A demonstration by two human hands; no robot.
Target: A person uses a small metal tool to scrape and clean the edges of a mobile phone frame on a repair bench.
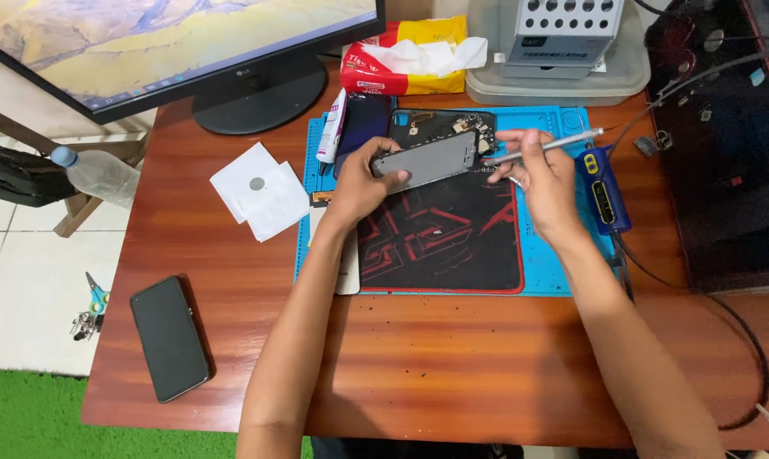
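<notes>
Holding grey phone frame (424, 161), left hand (359, 183); perhaps screwdriver (544, 146) right.

Bare wooden tabletop (452, 365) near the body; monitor base (261, 98), tissue pack (406, 58) behind.

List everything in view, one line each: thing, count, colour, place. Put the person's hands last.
phone frame: 1, grey, held above the mat
screwdriver: 1, silver, in the right hand
opened phone body: 1, black, at the back of the mat
work mat: 1, blue, mid-table
mouse pad: 1, black and red, on the mat
smartphone: 1, black, front left of the table
monitor: 1, black, back left
tissue pack: 1, red and yellow, back centre
paper squares: 2, white, left of the mat
bottle: 1, clear, off the table's left edge
scissors: 1, on the floor
left hand: holds the frame
right hand: holds the screwdriver
</notes>
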